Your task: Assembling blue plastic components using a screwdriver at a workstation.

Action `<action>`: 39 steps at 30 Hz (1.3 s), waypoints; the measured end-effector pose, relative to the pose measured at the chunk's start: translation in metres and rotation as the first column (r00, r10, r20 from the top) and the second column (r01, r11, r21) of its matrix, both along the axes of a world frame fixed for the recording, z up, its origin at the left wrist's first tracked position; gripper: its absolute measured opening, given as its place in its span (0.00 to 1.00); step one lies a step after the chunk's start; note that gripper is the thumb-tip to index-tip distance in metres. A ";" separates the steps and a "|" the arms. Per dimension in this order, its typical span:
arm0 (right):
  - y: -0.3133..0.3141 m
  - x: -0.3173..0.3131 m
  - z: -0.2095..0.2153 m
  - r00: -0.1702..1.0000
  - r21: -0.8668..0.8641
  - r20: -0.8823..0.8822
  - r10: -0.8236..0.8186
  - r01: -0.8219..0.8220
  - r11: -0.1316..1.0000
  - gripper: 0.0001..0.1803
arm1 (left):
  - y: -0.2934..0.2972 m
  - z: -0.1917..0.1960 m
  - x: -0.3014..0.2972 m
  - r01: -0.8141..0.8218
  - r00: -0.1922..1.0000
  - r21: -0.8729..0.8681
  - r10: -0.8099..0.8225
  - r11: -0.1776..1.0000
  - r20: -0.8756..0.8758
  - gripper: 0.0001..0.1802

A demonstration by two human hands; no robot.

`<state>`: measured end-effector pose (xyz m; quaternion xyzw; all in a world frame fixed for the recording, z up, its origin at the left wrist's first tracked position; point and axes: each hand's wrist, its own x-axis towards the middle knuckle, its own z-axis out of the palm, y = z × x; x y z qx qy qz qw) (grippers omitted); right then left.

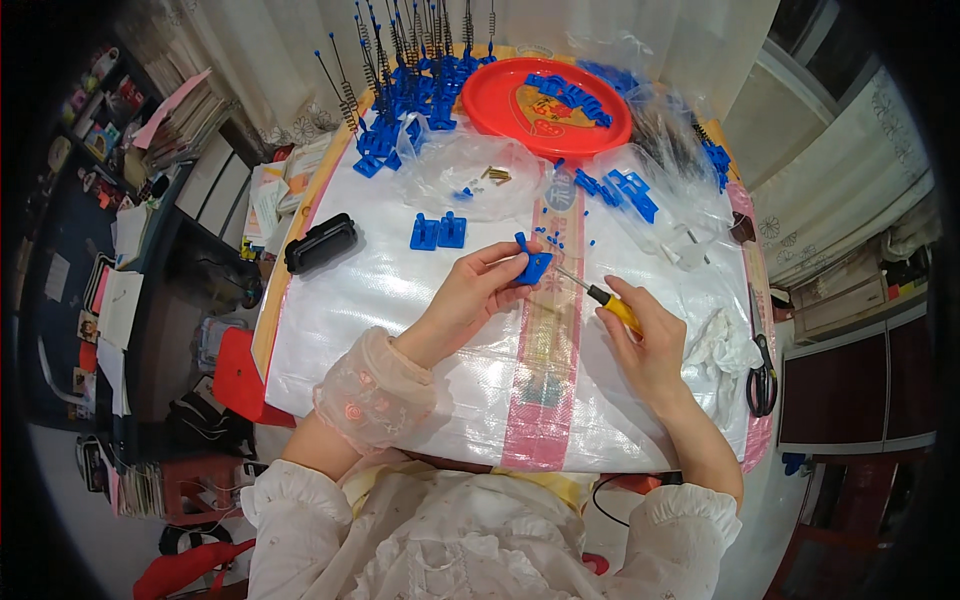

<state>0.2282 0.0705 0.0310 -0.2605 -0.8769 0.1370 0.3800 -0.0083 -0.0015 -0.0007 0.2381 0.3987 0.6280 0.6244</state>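
Observation:
Between the fingers of my left hand point(478, 290) is a small blue plastic bracket point(534, 266), held above the middle of the table. My right hand point(648, 338) grips a screwdriver point(620, 310) with a yellow and black handle. Its metal shaft points up and left, and the tip is at or close to the bracket; contact is too small to tell. Two more blue brackets point(438, 232) lie side by side beyond my left hand. Several tiny blue pieces point(560, 240) are scattered just past the bracket I hold.
Blue stands with black springs point(425, 85) crowd the far left. A red plate point(490, 118) bears blue parts. Clear plastic bags point(450, 170) lie nearer, one with small brass-coloured pieces point(495, 175). A black case point(321, 243) sits left; scissors point(763, 378) and crumpled white tissue point(722, 345) lie right.

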 end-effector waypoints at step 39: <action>-0.006 0.001 -0.008 0.994 -0.053 0.062 0.090 -0.087 0.995 0.14 | -0.002 -0.006 0.003 0.038 0.912 0.045 -0.016 0.998 -0.410 0.13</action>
